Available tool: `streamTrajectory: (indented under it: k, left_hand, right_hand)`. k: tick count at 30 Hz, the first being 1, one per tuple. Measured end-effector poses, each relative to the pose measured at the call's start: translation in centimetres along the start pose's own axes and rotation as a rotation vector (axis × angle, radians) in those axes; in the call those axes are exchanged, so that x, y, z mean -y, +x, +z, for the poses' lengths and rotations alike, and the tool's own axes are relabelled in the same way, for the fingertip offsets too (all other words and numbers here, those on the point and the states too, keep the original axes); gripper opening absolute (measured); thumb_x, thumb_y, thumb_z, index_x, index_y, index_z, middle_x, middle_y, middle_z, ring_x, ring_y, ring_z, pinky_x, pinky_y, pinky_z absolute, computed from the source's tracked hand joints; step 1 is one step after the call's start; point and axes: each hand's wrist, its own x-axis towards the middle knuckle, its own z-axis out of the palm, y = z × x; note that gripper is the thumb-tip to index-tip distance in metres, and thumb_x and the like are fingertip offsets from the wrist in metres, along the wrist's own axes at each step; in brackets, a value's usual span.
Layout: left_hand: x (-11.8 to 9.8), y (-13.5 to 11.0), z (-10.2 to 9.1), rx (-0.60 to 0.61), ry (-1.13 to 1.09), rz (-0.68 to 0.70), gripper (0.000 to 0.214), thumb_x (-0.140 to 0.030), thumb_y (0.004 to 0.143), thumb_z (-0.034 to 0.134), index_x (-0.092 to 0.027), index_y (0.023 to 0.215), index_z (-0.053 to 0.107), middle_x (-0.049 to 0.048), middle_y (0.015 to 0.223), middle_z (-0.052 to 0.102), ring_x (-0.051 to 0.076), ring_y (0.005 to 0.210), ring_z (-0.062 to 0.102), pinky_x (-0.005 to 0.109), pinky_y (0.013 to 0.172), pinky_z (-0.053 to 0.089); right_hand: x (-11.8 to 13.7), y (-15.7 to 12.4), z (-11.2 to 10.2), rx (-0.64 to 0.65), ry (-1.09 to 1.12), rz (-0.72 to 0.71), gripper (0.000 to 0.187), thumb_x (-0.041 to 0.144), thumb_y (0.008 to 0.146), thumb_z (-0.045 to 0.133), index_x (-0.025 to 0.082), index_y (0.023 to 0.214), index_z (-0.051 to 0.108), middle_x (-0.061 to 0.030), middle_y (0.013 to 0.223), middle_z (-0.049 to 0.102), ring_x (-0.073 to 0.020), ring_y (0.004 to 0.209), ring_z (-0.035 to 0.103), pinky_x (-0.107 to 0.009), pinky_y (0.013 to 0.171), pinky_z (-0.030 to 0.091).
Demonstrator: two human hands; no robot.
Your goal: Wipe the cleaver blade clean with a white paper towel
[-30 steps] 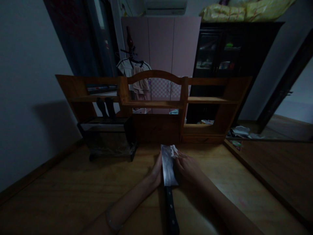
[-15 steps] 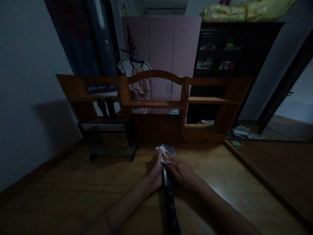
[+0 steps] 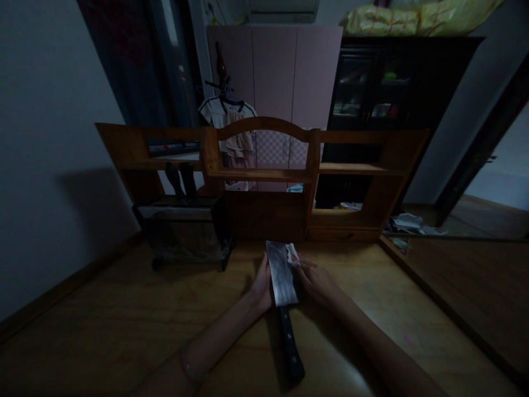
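Note:
A cleaver (image 3: 281,273) with a broad steel blade and a black handle lies on the wooden desk (image 3: 124,325), handle toward me. My left hand (image 3: 261,285) presses against the blade's left edge, fingers together along it. My right hand (image 3: 317,282) sits at the blade's right side, closed on a small white tissue (image 3: 293,255) that touches the blade near its far end.
A wooden desk hutch (image 3: 264,176) with shelves stands at the desk's back. A dark knife rack (image 3: 182,229) with two black handles sticking up sits at the back left. A wall runs along the left; a pink wardrobe and a dark cabinet stand behind.
The blade, tilted on edge half a second ago, now lies flat and shows its broad face. My right hand with the tissue went from over the blade's top back to its right side.

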Motion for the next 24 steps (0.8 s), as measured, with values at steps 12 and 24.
streamTrajectory:
  k: [12, 24]
  left_hand:
    - [-0.3, 0.2, 0.1, -0.002, -0.04, 0.048, 0.058, -0.057, 0.089, 0.042, -0.014, 0.123, 0.057, 0.0123, 0.114, 0.065, 0.024, 0.107, 0.06, 0.037, 0.099, 0.042]
    - [0.4, 0.9, -2.0, -0.084, -0.015, 0.019, 0.06, -0.065, 0.085, 0.041, -0.011, 0.094, 0.065, 0.0135, 0.089, 0.069, 0.025, 0.09, 0.065, 0.038, 0.089, 0.049]
  right_hand:
    - [1.4, 0.3, -0.9, -0.115, 0.02, -0.088, 0.042, 0.032, 0.104, 0.027, 0.023, 0.144, 0.038, -0.0025, 0.148, 0.033, -0.02, 0.138, 0.025, -0.043, 0.114, 0.026]
    - [4.4, -0.4, -0.7, 0.113, 0.094, -0.242, 0.04, 0.031, 0.104, 0.029, 0.025, 0.142, 0.04, -0.0003, 0.145, 0.036, -0.019, 0.135, 0.03, -0.04, 0.113, 0.03]
